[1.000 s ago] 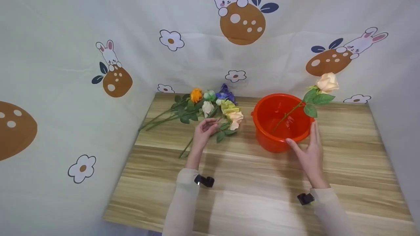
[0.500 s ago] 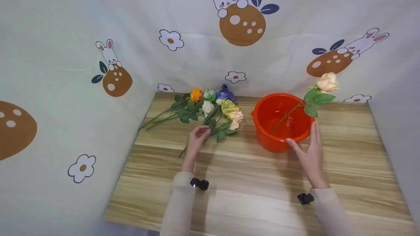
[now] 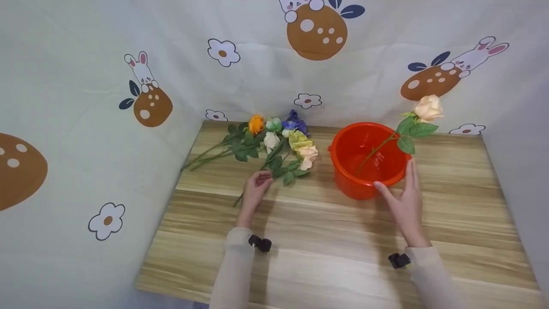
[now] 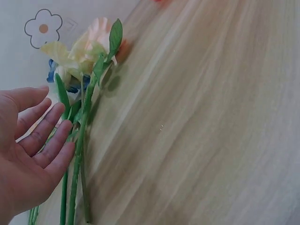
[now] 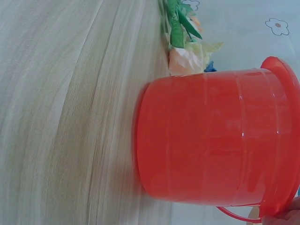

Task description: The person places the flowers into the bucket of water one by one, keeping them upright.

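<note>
A red bucket [image 3: 358, 189] stands upright on the wooden table, with one peach rose [image 3: 429, 108] leaning out over its right rim. My right hand [image 3: 405, 206] rests against the outside of that rim, thumb toward the front and straight fingers along the right side. To the left, my left hand [image 3: 256, 189] is over the stems of the lying flowers, its palm empty and fingers loosely bent. In the left wrist view its fingertips overlap the green stems [image 4: 77, 178]. Another peach rose [image 3: 307, 155] and a yellow-green flower [image 3: 299, 139] head this bunch.
Behind the bunch lie an orange flower [image 3: 256, 124], a white rose [image 3: 271, 140], a pale green bloom [image 3: 273, 124] and a blue-purple flower [image 3: 296, 123]. A patterned cloth [image 3: 364, 81] rises along the back edge of the table [image 3: 326, 244]. The bucket's handle [image 5: 232, 215] hangs down.
My left hand has drawn back from the flower heads, down and left along the stems. The right hand, the bucket and the rose in it have stayed put.
</note>
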### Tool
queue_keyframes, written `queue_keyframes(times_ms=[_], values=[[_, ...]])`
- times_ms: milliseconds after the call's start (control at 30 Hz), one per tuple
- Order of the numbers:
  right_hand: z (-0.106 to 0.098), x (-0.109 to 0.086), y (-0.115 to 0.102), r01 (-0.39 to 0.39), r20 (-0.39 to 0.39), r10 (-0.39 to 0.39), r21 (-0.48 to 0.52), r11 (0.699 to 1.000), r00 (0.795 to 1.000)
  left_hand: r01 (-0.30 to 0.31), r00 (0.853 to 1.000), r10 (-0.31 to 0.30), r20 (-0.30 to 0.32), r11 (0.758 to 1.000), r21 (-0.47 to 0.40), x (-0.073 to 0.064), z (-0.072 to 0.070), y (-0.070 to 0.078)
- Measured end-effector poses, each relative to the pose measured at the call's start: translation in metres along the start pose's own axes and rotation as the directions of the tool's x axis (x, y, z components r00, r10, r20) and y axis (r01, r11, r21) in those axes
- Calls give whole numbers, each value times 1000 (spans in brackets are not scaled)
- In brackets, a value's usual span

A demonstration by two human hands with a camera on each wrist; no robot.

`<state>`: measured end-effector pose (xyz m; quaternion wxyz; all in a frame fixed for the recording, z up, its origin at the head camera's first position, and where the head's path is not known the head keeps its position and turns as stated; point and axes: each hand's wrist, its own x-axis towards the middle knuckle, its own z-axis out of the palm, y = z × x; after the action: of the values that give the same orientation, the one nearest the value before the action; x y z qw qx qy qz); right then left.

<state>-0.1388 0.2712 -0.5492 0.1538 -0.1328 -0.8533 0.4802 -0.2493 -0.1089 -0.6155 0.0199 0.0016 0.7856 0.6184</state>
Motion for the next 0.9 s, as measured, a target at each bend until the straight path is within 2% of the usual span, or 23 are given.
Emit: queue_keyframes(times_ms=[200,333,533,700,900], values=[[-1,-1,-1,-18,16,18,-4,1000,1000,3,999,-6,35,995,96,-1,0,-5],[-1,-1,-2,-21,20,21,-11,1000,1000,20,998,-32,50,975,223,-2,0,-5],[1,0,1,25,-15,-25,-13,1000,1000,34,998,-56,37,901,432,-3,4,-4],[0,0,2,27,-15,-27,-8,1000,1000,30,998,-51,25,845,534,-2,8,-4],[-1,1,1,14,-2,-14,-11,1000,1000,14,999,-38,22,753,658,0,10,0]])
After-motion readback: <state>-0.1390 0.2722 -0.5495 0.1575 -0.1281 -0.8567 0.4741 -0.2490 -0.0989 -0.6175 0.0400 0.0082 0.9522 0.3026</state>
